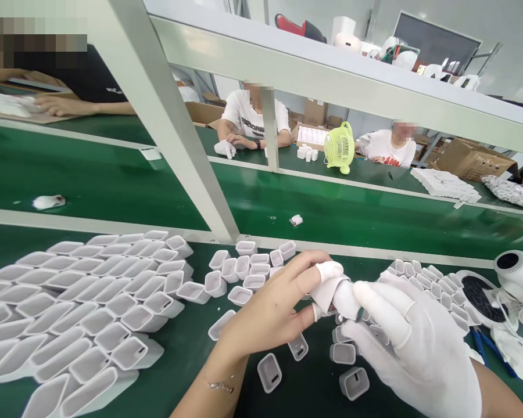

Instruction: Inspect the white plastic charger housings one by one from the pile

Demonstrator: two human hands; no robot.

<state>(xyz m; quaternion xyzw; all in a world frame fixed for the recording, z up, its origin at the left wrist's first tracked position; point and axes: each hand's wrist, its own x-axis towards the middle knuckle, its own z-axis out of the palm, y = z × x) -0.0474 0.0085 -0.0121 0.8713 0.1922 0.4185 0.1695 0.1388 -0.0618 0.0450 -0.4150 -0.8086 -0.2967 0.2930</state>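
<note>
My left hand [270, 307] is bare except for white finger cots on the thumb and forefinger, and it pinches a small white plastic shell [337, 295]. My right hand [412, 342] wears a white glove and grips the same shell from the right. Both hands hover above the green table [187, 348], over several loose white shells [270, 371]. To the left, many white shells [82, 307] lie packed in rows.
More white shells [422, 281] are lined up at the right, beside a white fan [516, 278] and blue-handled pliers [479, 345]. A white frame post [174, 128] rises in front. Beyond the green conveyor [331, 209], three people sit, near a yellow-green fan [340, 148] and cardboard boxes.
</note>
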